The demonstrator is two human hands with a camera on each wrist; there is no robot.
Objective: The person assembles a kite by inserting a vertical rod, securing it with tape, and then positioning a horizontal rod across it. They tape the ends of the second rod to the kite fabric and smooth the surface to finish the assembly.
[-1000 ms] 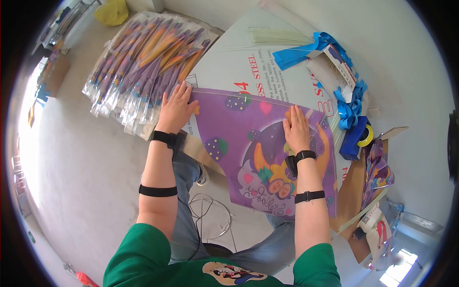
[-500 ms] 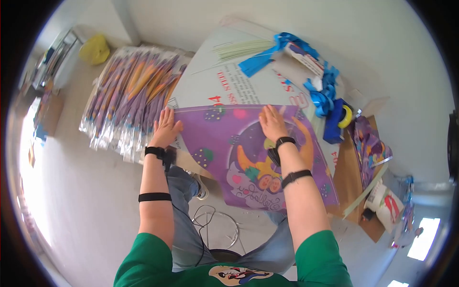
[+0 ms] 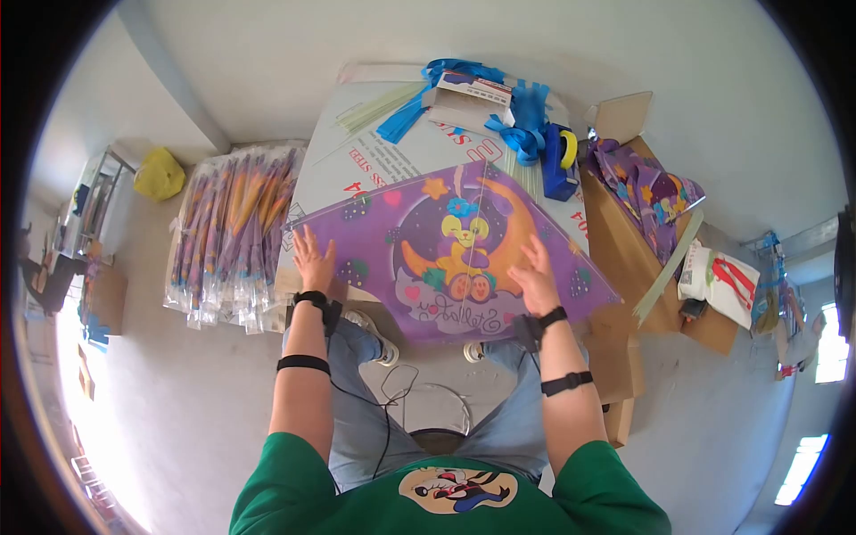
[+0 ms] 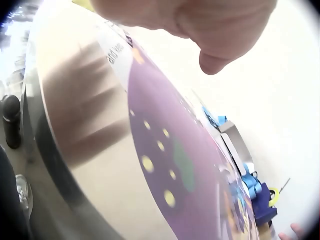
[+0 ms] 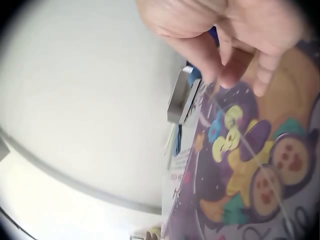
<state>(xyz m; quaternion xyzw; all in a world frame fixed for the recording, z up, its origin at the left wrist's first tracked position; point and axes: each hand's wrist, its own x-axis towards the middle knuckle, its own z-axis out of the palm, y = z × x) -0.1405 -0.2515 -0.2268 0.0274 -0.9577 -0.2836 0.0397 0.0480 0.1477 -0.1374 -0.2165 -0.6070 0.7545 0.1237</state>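
A purple kite (image 3: 428, 223) printed with a yellow cartoon animal on an orange moon lies across the worktable, its lower edge reaching past the front. One thin rod (image 3: 482, 205) runs down its middle. At the kite's left corner, my left hand (image 3: 314, 260) has its fingers spread and holds nothing. In the left wrist view that hand (image 4: 200, 25) hovers over the tabletop, which mirrors its fingers. My right hand (image 3: 533, 278), fingers loosely bent and empty, is over the right half of the kite. The right wrist view shows its fingertips close above the printed moon.
Bagged kites (image 3: 236, 223) lie in a pile at the left. Blue ribbon (image 3: 522, 138), an opened small box (image 3: 473, 100), pale thin rods (image 3: 383, 116) and a blue tape dispenser (image 3: 560, 165) sit at the table's back. A cardboard box (image 3: 615, 241) holding another folded kite stands at right.
The kite has turned, its right side swinging toward the body, and its middle and peak now show uncovered. Both hands have come off its upper edge, and the head view has shifted.
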